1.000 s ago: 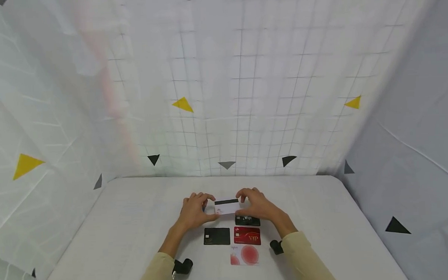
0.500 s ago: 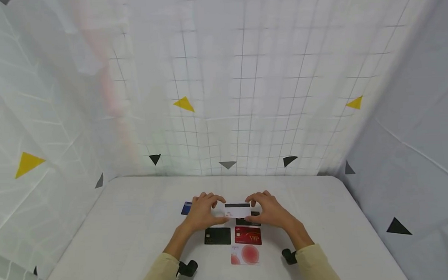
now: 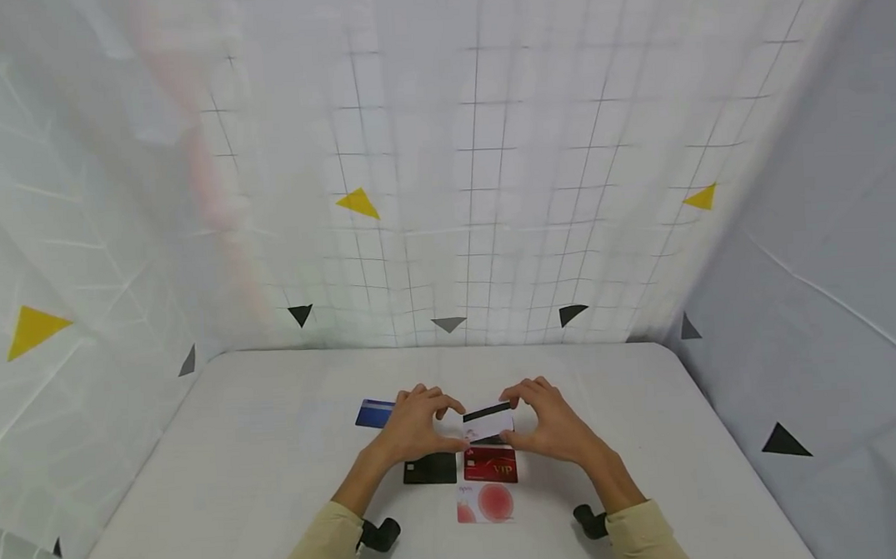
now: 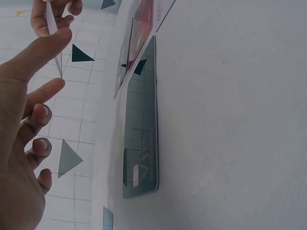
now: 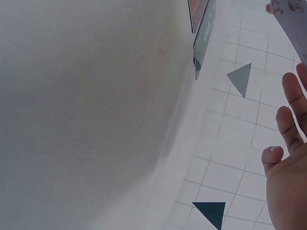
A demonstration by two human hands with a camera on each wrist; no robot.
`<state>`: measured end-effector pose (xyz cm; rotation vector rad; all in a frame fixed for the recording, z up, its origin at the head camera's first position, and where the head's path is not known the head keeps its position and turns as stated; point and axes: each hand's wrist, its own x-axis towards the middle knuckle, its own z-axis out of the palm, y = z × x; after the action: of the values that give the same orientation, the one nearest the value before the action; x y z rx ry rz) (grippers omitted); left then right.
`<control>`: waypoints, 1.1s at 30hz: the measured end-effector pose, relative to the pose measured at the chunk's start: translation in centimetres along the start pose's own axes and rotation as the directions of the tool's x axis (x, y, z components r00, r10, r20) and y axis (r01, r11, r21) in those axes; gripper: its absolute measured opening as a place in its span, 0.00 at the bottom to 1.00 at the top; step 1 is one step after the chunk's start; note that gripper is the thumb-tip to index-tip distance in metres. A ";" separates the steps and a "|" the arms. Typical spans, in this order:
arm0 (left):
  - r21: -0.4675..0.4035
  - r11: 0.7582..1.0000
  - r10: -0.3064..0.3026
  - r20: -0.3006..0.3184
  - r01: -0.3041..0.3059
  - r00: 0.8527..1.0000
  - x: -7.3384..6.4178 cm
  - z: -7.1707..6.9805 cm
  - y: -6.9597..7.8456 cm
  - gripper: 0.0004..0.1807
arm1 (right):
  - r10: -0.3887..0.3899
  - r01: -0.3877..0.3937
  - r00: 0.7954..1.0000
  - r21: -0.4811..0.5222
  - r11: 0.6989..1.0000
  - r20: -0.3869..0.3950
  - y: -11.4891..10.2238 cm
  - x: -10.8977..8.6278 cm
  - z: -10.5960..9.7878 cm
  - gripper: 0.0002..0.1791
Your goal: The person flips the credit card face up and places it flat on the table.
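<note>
Between my two hands hangs a white card [image 3: 488, 426] with a black stripe along its top, raised over the table and tilted with its right end higher. My left hand [image 3: 415, 427] pinches its left end between thumb and a finger. At the opposite end, my right hand [image 3: 550, 425] pinches it likewise. The left wrist view has this card nearly edge-on; the right wrist view catches its printed face [image 5: 293, 24]. Just below it lies a red VIP card [image 3: 490, 465], and a black card behind that is mostly covered by the held card.
A dark green-black card [image 3: 430, 470] lies left of the red one. Nearer me is a white card with a pink circle [image 3: 495, 502]. A blue card [image 3: 375, 413] lies partly behind my left hand. White sheeting [image 3: 446, 229] surrounds the white table [image 3: 275, 437].
Both hands have shifted right with the white card, which was about level and now tilts, right end up. More of the blue card shows beside my left hand.
</note>
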<state>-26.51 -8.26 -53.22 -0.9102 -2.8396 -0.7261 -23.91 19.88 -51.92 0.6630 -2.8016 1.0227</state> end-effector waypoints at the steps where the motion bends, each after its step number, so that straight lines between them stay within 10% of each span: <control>1: -0.005 1.000 0.005 0.005 -0.005 1.000 0.1 0.1 0.0 0.29 | -0.003 0.003 1.000 0.004 1.000 -0.003 0.0 0.0 -0.1 0.26; 23: -0.097 0.995 -0.008 0.028 0.011 1.000 -0.1 0.5 0.7 0.32 | -0.048 0.053 0.998 0.236 0.970 -0.030 -1.2 0.0 0.7 0.34; 33: -0.295 0.955 0.015 0.036 -0.004 0.999 -0.3 0.4 0.7 0.32 | -0.133 0.118 0.991 0.440 0.890 0.002 -1.7 0.5 1.8 0.35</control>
<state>-25.84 -7.67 -53.33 -0.9809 -2.8034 -1.1680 -23.52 17.36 -52.19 0.8950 -2.5186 1.6502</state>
